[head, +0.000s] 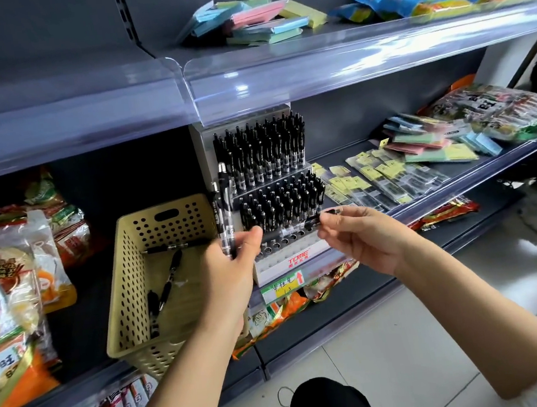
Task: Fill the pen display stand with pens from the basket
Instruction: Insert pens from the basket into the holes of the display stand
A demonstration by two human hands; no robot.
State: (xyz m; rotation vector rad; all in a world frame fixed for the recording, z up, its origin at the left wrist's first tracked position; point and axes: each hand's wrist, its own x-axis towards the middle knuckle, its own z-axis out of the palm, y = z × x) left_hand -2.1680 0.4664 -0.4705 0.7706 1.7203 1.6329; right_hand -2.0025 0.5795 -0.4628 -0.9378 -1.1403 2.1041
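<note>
shelving (41,45): grey metal | shelf edges (311,64): clear plastic | floor (409,338): pale tiles

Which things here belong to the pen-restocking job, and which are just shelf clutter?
Job: pen display stand, basket, loose pens in it, upright pens held by the left hand, horizontal pen pinched by the right hand.
Lying about: snack packets, sticky-note pads, yellow-tagged packs, price label.
</note>
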